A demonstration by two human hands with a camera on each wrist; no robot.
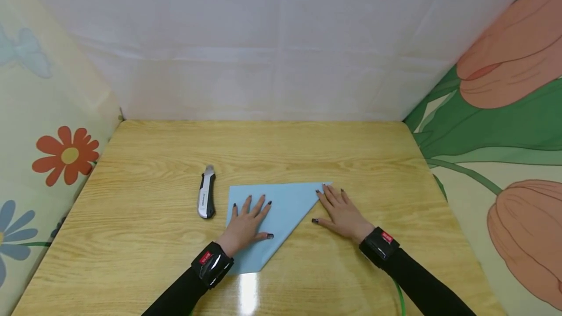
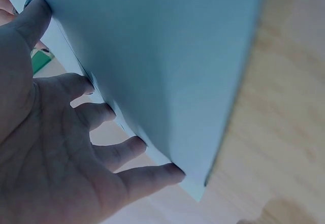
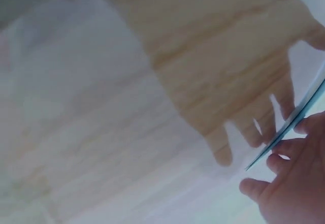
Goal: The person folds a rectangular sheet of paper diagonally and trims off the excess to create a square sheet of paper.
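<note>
A light blue sheet of paper (image 1: 281, 206) lies on the table, folded, with a slanted edge running down from its pointed right corner. My left hand (image 1: 245, 228) rests flat on its left part, fingers spread. In the left wrist view the left hand (image 2: 76, 132) has its fingertips against the blue paper (image 2: 167, 71). At the pointed corner my right hand (image 1: 344, 213) touches the paper with straight fingertips, its thumb apart on the wood. The right wrist view shows the right hand (image 3: 297, 168) beside the paper's thin edge (image 3: 287, 131).
A grey and black utility knife (image 1: 206, 192) lies left of the paper. The wood-grain table (image 1: 153, 160) meets a white cloth (image 1: 263, 62) at the back. Flower-printed panels (image 1: 66, 155) flank it. A green cable (image 1: 400, 299) hangs by the right forearm.
</note>
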